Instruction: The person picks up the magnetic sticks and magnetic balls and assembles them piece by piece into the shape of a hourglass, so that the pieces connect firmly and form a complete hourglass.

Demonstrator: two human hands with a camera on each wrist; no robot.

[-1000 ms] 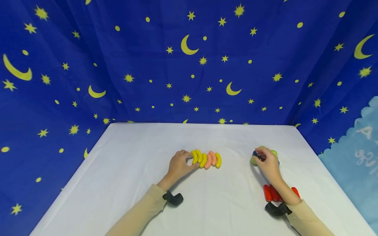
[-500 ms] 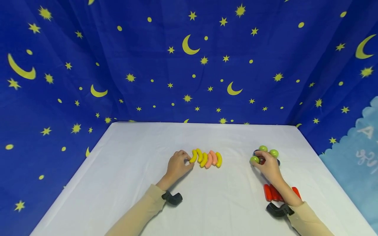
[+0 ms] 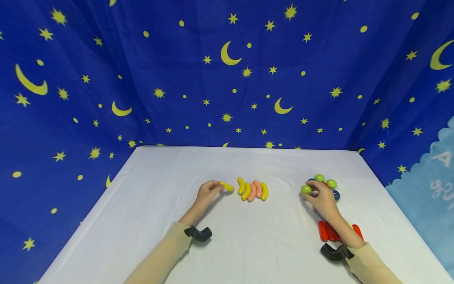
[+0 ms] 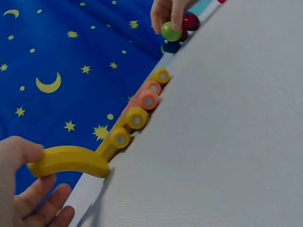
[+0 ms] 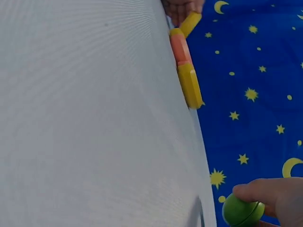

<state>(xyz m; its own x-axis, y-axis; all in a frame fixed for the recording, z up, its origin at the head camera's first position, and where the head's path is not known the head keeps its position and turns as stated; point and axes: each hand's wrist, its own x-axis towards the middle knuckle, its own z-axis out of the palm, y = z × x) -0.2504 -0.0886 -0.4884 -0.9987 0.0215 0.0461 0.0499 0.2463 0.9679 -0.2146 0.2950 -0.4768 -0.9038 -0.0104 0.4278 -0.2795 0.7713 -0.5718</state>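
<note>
Between thumb and fingertips, my left hand (image 3: 207, 195) pinches a yellow toy banana (image 3: 227, 186) by one end. The left wrist view shows that banana (image 4: 71, 160) lying sideways in the grip, other fingers loosely bent below. Just right of it stands a row of curved toy bananas, yellow (image 3: 246, 191) and pink (image 3: 252, 192). My right hand (image 3: 324, 199) pinches a green ball (image 3: 306, 189) beside a small cluster of balls: green (image 3: 331, 184), dark blue (image 3: 336, 195) and red, partly hidden by the hand. In the right wrist view the green ball (image 5: 239, 210) has a seam.
Several red stick-shaped pieces (image 3: 323, 230) lie under my right forearm, partly covered by it. A white cloth (image 3: 269, 244) covers the table. Blue curtains (image 3: 184, 71) with moons and stars surround it, and a light-blue lettered panel (image 3: 429, 189) hangs at the right.
My left hand has drawn the end banana leftward out of the row and turned it sideways. My right hand, almost in place, now holds a green ball at the left of the cluster.
</note>
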